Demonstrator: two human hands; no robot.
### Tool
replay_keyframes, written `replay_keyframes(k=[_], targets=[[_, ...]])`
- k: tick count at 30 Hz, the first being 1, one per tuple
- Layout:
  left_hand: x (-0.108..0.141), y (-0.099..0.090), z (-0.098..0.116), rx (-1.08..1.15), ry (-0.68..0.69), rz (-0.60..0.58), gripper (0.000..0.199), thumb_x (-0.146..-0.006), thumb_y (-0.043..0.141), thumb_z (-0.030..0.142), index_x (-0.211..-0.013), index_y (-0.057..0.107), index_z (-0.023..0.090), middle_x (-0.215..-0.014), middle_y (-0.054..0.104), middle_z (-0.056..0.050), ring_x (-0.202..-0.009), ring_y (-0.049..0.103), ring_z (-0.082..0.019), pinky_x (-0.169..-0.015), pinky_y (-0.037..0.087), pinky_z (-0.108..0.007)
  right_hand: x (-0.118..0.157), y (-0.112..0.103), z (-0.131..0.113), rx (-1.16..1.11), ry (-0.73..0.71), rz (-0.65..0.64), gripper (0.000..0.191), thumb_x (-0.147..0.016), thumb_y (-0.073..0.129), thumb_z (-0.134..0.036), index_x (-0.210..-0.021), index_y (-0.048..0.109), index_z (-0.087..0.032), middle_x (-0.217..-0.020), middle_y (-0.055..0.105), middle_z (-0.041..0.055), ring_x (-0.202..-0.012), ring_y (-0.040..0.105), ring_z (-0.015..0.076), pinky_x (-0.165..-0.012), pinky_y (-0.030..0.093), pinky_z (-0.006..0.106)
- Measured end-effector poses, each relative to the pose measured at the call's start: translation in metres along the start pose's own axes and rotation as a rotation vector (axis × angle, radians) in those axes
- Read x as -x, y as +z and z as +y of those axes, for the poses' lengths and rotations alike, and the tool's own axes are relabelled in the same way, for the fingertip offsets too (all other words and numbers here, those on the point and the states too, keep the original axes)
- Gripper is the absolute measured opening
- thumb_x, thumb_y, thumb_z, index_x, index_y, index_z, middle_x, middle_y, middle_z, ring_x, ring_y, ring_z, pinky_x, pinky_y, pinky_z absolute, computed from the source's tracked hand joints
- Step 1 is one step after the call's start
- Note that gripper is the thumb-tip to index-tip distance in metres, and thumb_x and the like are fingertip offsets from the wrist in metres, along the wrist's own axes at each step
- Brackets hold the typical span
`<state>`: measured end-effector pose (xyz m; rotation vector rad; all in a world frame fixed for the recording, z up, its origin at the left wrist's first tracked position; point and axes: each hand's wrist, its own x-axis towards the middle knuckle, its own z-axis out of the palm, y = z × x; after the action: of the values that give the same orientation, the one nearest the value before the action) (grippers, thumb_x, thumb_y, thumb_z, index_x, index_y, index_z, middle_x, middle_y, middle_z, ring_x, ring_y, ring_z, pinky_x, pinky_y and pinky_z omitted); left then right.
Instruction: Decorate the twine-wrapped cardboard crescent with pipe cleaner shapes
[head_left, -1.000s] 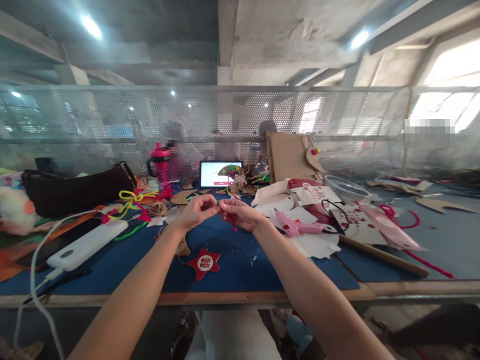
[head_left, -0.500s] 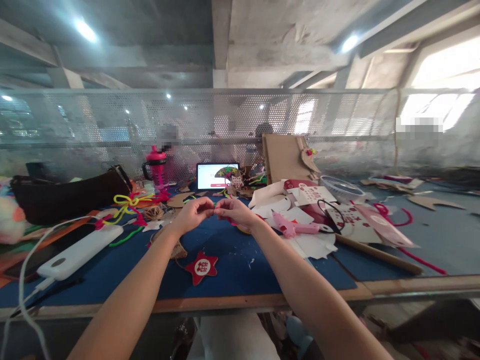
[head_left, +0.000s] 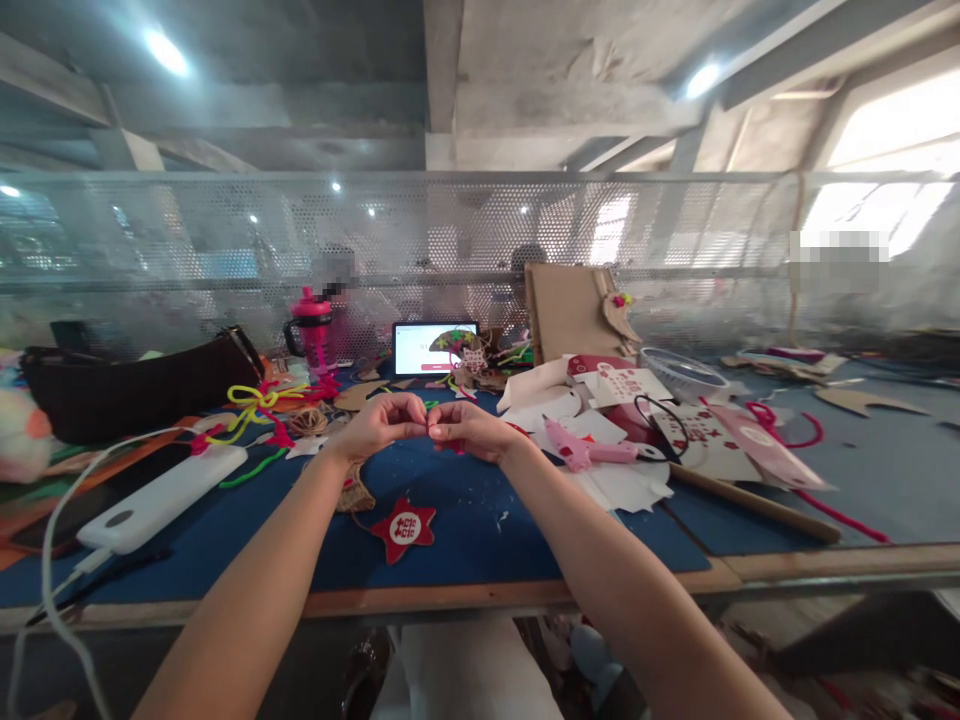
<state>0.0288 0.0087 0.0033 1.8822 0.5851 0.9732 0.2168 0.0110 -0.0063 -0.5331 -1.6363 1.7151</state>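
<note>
My left hand and my right hand meet fingertip to fingertip above the blue mat. Both are closed in a pinch. Tiny bits of green and red show at the fingertips, but the thing itself is mostly hidden and too small to name. Below the hands lies a red star with a white round patch and red characters. A brown woven-looking piece rests beside it, partly covered by my left forearm.
To the right lie a pink glue gun, cut white paper and a cardboard tube. On the left are a white power bank, a yellow pipe-cleaner bow and a black bag. A tablet and pink bottle stand behind.
My fingertips have shifted slightly against each other and the left hand has turned a little. The brown piece beside the star shows more. The objects on the table have stayed put.
</note>
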Motion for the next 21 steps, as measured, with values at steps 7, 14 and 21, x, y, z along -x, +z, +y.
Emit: replay_keyframes(k=[7,14,21], targets=[[0.0035,-0.0029,0.0049,-0.007,-0.004,-0.080,0.027,-0.067,0.073,0.033,-0.065,0.054,0.014,-0.070,0.051,-0.001,-0.068,0.051,-0.012,-0.065,0.043,-0.025,-0.0022,0.0020,0.0040,-0.012,-0.005,-0.085,0.032,-0.054,0.082,-0.029,-0.068,0.058,-0.013,-0.060,0.056,-0.0042,-0.054,0.053,0.0065,-0.051,0.037,0.018],[0.0035,-0.0083,0.0064,-0.360,-0.030,0.019,0.023,-0.074,0.065,0.036,-0.078,0.063,0.013,-0.067,0.055,-0.001,-0.062,0.049,-0.011,-0.054,0.038,-0.021,-0.0023,0.0065,-0.0002,0.048,-0.002,0.117,0.032,-0.052,0.082,-0.033,-0.064,0.059,-0.013,-0.057,0.055,-0.0033,-0.054,0.052,0.0068,-0.049,0.035,0.018],[0.0024,-0.0016,0.0059,-0.276,0.009,0.036,0.027,-0.072,0.066,0.039,-0.076,0.063,0.013,-0.062,0.052,0.000,-0.056,0.044,-0.009,-0.051,0.035,-0.021,-0.0014,-0.0025,0.0027,0.050,-0.031,0.036,0.032,-0.055,0.080,-0.036,-0.069,0.060,-0.014,-0.059,0.054,-0.0037,-0.055,0.053,0.0071,-0.044,0.030,0.017]])
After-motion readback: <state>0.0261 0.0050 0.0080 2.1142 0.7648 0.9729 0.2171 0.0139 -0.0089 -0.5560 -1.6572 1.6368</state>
